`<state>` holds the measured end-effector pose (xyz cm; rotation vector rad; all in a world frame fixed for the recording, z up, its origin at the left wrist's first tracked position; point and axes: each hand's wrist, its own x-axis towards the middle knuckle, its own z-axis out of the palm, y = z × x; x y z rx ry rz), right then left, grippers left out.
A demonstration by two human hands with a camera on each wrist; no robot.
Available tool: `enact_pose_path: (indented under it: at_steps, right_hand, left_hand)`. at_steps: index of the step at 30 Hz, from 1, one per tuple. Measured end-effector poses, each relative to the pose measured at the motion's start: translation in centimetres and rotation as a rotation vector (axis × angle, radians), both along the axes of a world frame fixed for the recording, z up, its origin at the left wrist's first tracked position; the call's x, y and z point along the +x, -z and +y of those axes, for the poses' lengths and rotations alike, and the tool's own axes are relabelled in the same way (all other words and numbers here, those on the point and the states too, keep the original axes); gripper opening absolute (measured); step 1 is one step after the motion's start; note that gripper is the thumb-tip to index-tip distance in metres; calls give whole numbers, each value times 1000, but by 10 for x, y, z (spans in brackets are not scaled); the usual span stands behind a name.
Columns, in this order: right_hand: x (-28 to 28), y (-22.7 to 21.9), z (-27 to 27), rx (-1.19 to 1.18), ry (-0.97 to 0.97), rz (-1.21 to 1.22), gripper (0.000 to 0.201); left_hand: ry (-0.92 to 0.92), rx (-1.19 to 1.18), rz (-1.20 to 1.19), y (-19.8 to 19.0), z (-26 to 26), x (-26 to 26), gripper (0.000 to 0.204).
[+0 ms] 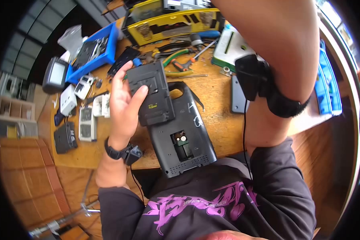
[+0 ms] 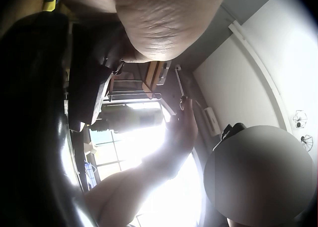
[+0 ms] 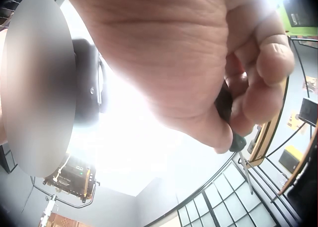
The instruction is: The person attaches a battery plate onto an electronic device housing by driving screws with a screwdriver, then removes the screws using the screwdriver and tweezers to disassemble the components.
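My left hand (image 1: 124, 102) grips a flat black plate (image 1: 158, 102) with a raised rectangular centre, thumb across its face. Yellow writing marks the plate. Under its lower right edge, a larger black casing (image 1: 202, 138) with a looped handle end leans at the table's front edge. A rectangular cutout in the casing shows a green circuit board (image 1: 183, 139). My right hand (image 3: 198, 63) is raised beyond the head view. In the right wrist view, its fingers curl round the dark handle of a screwdriver (image 3: 238, 143), whose thin metal shaft sticks out past them.
Pliers and other hand tools lie behind the casing, before a yellow toolbox (image 1: 174, 25). A blue bin (image 1: 96, 56) of parts stands at the back left. White adapters and a black box (image 1: 65, 138) sit on the left. A dark grey slab (image 1: 239, 96) lies on the right.
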<state>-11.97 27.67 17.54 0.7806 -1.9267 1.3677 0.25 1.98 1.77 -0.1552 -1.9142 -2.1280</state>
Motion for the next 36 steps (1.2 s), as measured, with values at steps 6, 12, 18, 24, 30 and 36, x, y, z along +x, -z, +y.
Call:
enact_pose_path:
  at_steps: [6,12,18,24,30,36]
  right_hand:
    - [59,-17,2,88,176,-182,30]
    - [61,-41,11,202,283,-340,32]
    - [61,-48,-10,191,350,-365,36]
    - [1,-10,-4,765,118,-343,33]
    - [-61,70,-43,994,5,-291,33]
    - [-73,95,-54,961,67,-252,36]
  left_hand:
    - [64,-111,-105,-1,-2,4,56]
    - [-32,-716,15,-6,-4,9,42]
    - [-6,-841,117,-4,-9,4,36]
    - [-51,-959,192,-6,-10,0,25]
    - [-282,-913,270,-3,-20,-4,39]
    - [-375,-878,299,3,-29,-8,40]
